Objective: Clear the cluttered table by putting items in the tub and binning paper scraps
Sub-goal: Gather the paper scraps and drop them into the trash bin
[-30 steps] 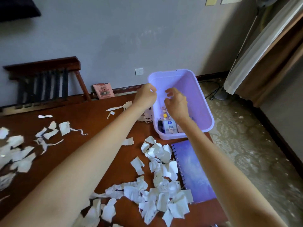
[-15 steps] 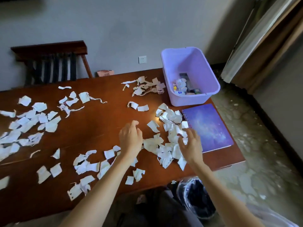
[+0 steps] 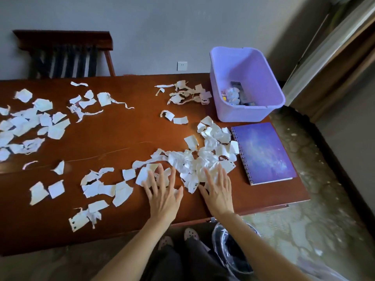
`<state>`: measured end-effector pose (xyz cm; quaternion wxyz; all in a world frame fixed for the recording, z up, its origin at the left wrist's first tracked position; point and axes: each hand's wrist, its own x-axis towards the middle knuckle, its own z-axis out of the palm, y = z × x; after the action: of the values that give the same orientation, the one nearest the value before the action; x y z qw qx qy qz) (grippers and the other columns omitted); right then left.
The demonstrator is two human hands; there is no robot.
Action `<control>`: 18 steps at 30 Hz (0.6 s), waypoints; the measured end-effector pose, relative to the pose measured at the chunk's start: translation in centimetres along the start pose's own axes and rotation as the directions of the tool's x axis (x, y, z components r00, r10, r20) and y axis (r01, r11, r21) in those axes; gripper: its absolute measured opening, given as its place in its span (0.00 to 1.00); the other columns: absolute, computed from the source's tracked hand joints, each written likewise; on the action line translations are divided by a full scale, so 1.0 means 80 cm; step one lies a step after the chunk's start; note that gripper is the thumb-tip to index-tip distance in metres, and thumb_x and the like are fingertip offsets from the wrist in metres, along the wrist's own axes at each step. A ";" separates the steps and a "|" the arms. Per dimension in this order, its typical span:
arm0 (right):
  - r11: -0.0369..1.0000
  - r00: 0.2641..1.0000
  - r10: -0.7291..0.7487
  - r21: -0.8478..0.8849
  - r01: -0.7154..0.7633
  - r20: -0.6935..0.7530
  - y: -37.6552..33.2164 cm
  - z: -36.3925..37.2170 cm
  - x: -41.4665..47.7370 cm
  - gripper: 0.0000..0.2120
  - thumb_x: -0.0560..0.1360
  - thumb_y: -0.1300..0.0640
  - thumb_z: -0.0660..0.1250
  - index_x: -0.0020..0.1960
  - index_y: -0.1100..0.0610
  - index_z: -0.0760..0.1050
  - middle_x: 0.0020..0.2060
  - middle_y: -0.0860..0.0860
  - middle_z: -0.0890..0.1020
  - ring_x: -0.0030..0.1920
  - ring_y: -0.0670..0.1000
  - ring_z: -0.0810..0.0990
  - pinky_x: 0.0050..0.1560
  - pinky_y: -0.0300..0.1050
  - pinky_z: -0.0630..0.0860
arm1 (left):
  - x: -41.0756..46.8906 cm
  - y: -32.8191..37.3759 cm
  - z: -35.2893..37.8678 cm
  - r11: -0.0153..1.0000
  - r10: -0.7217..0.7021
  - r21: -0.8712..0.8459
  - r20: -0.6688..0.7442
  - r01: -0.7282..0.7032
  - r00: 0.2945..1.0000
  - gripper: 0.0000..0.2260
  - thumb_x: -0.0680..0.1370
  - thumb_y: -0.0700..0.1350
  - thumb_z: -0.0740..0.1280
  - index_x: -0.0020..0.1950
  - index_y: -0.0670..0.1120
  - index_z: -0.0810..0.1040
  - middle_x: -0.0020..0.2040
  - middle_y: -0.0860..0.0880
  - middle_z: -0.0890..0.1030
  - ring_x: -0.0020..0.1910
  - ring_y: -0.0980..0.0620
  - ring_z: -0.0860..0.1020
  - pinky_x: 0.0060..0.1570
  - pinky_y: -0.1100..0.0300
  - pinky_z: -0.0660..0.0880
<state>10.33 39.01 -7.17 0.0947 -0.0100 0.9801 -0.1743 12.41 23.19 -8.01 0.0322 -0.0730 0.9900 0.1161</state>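
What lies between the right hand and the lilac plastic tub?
Head view: a heap of torn white paper scraps on the brown wooden table lies between right hand and lilac plastic tub.

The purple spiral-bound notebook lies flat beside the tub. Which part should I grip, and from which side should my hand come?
Grip the purple spiral-bound notebook at its free long edge, opposite the wire coil, probably coming from the right. It lies flat on the brown wooden table, so the right hand must slide its fingers under that edge; white paper scraps crowd the coil side.
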 end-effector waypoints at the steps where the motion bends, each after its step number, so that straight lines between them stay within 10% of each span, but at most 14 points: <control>1: 1.000 1.000 -0.028 -0.003 0.028 -0.014 -0.005 0.002 0.012 0.25 0.75 0.41 0.47 0.71 0.45 0.54 0.73 0.65 0.60 0.73 0.66 0.61 0.70 0.61 0.61 | 0.011 0.002 0.003 1.000 -0.004 -0.008 -0.020 0.004 1.000 0.29 0.79 0.62 0.42 0.77 0.53 0.41 0.77 0.40 0.57 0.72 0.33 0.61 0.67 0.34 0.58; 10: 0.973 0.959 -0.217 0.043 0.228 -0.183 -0.021 0.012 0.072 0.24 0.76 0.51 0.61 0.71 0.51 0.63 0.73 0.60 0.59 0.72 0.61 0.62 0.71 0.54 0.60 | 0.065 -0.001 0.019 0.998 0.061 0.037 -0.200 -0.054 0.978 0.23 0.78 0.54 0.55 0.72 0.49 0.67 0.72 0.38 0.67 0.71 0.34 0.65 0.66 0.35 0.62; 18: 0.913 0.785 -0.407 -0.210 0.348 -0.467 -0.015 0.031 0.067 0.07 0.72 0.58 0.65 0.42 0.63 0.75 0.38 0.61 0.76 0.37 0.63 0.77 0.29 0.48 0.69 | 0.050 0.005 0.027 0.989 0.148 0.062 -0.425 -0.134 0.893 0.17 0.79 0.48 0.57 0.68 0.48 0.69 0.63 0.45 0.71 0.62 0.45 0.69 0.61 0.53 0.65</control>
<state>5.54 36.79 -10.03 -0.2007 -0.1657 0.9566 -0.1307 8.51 23.49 -10.32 -0.1932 -0.0243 0.9773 0.0839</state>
